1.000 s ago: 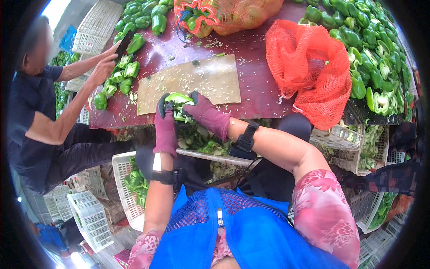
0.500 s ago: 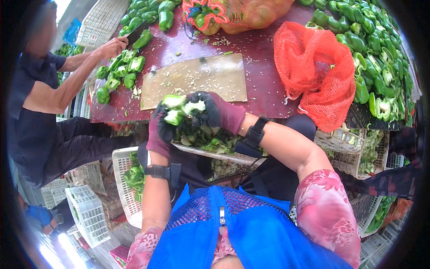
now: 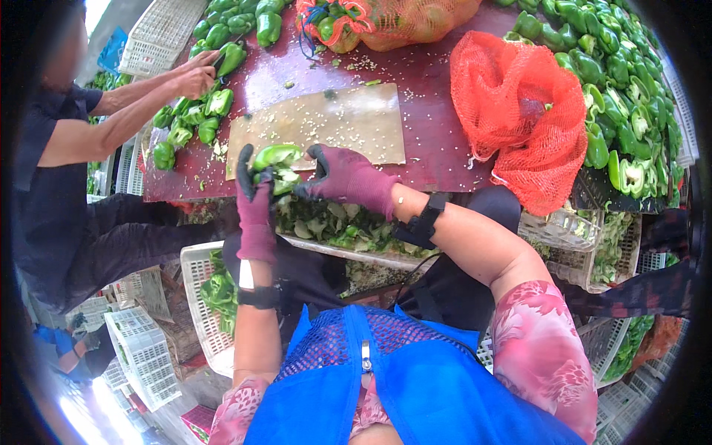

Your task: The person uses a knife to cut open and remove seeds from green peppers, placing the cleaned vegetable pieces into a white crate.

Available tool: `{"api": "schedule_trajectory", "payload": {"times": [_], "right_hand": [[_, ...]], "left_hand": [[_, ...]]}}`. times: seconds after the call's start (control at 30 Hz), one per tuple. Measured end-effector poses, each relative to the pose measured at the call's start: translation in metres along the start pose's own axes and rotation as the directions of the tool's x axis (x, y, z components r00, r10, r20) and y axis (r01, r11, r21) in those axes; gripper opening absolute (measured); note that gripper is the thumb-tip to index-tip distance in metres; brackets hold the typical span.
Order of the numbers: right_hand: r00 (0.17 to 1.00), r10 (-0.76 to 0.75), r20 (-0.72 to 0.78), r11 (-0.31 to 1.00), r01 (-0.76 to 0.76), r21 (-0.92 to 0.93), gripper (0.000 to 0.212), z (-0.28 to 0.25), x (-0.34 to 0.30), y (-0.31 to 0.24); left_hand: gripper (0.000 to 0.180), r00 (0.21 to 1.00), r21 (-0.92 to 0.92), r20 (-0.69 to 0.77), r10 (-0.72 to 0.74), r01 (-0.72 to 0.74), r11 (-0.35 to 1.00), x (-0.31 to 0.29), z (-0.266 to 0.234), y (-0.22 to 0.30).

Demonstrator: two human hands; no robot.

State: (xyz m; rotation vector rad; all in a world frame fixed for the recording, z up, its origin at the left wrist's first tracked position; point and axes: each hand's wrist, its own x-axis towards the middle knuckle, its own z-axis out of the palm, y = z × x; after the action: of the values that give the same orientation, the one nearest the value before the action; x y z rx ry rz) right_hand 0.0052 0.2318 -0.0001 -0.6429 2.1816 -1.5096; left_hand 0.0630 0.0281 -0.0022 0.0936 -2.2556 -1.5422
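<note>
Above the table's near edge, my left hand (image 3: 256, 185), in a maroon glove with dark fingers, is closed around a cut green bell pepper (image 3: 277, 156). The cut pepper shows pale flesh, and its lower piece (image 3: 285, 181) sits against my fingers. Just to the right, my right hand (image 3: 343, 178), gloved the same way, has its thumb and fingers apart with nothing seen between them. Its fingertips point at the pepper. Below both hands, a bin (image 3: 356, 256) holds pepper scraps.
A seed-strewn board (image 3: 319, 126) lies on the dark red table (image 3: 434, 111). A red mesh sack (image 3: 519, 111) and piled peppers (image 3: 623, 81) are at right; a filled sack (image 3: 415, 22) is behind. At left, a co-worker's hands (image 3: 196, 78) work on a pepper. A white crate (image 3: 200, 297) stands below.
My right hand has parted from the pale pepper piece it was touching and opened. My left hand has turned, still holding the cut pepper. The co-worker's hands have come together at a pepper.
</note>
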Motion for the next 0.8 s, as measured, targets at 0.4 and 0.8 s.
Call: {"api": "schedule_trajectory", "payload": {"times": [0.4, 0.8], "right_hand": [[0.990, -0.141, 0.022, 0.953, 0.141, -0.268, 0.044, -0.006, 0.001, -0.004], [0.990, -0.127, -0.064, 0.917, 0.092, -0.388, 0.022, 0.008, 0.003, -0.003]], "left_hand": [[0.045, 0.964, -0.296, 0.154, -0.217, 0.254, 0.921, -0.014, 0.009, 0.005], [0.054, 0.986, 0.042, 0.055, -0.160, 0.158, 0.987, -0.024, 0.024, 0.011]]}}
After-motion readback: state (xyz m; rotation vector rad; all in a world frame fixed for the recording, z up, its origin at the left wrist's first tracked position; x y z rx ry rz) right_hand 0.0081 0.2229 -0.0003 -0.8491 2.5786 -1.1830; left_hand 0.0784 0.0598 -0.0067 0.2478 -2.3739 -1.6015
